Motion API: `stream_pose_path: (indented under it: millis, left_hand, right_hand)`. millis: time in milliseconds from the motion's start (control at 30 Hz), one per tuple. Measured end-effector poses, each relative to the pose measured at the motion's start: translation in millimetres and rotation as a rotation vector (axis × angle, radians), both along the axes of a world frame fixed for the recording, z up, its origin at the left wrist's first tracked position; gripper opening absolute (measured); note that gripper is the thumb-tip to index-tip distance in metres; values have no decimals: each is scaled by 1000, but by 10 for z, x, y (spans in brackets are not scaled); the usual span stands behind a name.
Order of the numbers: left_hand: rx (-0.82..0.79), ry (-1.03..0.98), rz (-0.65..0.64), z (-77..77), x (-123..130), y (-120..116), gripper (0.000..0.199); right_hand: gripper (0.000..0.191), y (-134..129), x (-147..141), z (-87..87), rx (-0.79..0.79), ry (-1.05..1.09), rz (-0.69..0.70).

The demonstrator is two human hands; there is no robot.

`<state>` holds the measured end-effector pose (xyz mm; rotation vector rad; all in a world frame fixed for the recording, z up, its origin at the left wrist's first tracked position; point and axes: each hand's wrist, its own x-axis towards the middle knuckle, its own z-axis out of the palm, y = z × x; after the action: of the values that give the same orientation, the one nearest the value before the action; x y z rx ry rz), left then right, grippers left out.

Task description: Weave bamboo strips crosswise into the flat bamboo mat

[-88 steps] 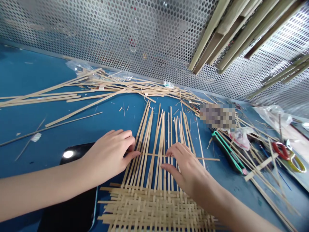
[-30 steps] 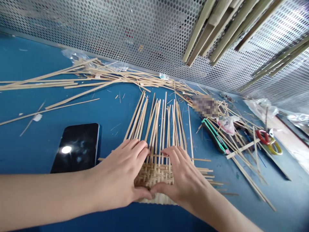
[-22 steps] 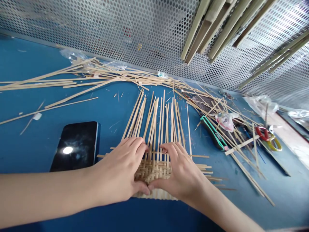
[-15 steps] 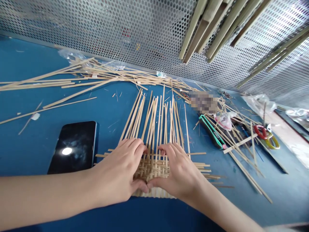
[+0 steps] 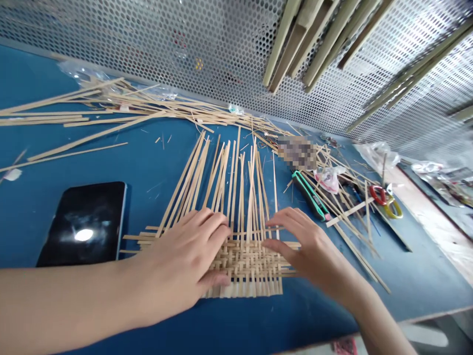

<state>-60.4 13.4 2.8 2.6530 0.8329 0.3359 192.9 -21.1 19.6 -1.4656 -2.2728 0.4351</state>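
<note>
Black phone (image 5: 83, 227) lies flat on the blue table (image 5: 314, 315) at left, well apart from the far pile of loose strips (image 5: 148, 111). Just right of the phone, the left hand (image 5: 181, 256) rests open and flat, fingers spread, on the left part of the bamboo mat (image 5: 244, 266), grasping nothing. The mat sits close to the table's near edge, with its woven part nearest the person and long strips (image 5: 225, 187) running from it toward the far side, fanning slightly left; that near-far line is its long axis. The left hand covers more of the weave than the right hand (image 5: 310, 241), which is open at the mat's right edge, fingers curved and not grasping, though whether they touch the strips cannot be told. Farther right, bare blue leaves open room before a green cutter (image 5: 310, 195) and red-handled scissors (image 5: 379, 195) among scattered strips (image 5: 354, 231).
</note>
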Motion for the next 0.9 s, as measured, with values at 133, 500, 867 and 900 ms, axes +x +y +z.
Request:
stream_pose_path:
  millis: [133, 500, 867, 900]
  left_hand:
    - [40, 31, -45, 39, 261, 14, 45]
    - [-51, 74, 69, -68, 528, -28, 48]
    - [-63, 43, 90, -98, 537, -63, 38]
    - [-63, 40, 87, -102, 539, -64, 38]
  right_hand:
    - [20, 6, 182, -134, -22, -1, 2]
    - [25, -10, 155, -212, 22, 49, 51]
    - [17, -24, 138, -184, 1, 19, 71]
    - [17, -22, 141, -190, 0, 17, 69]
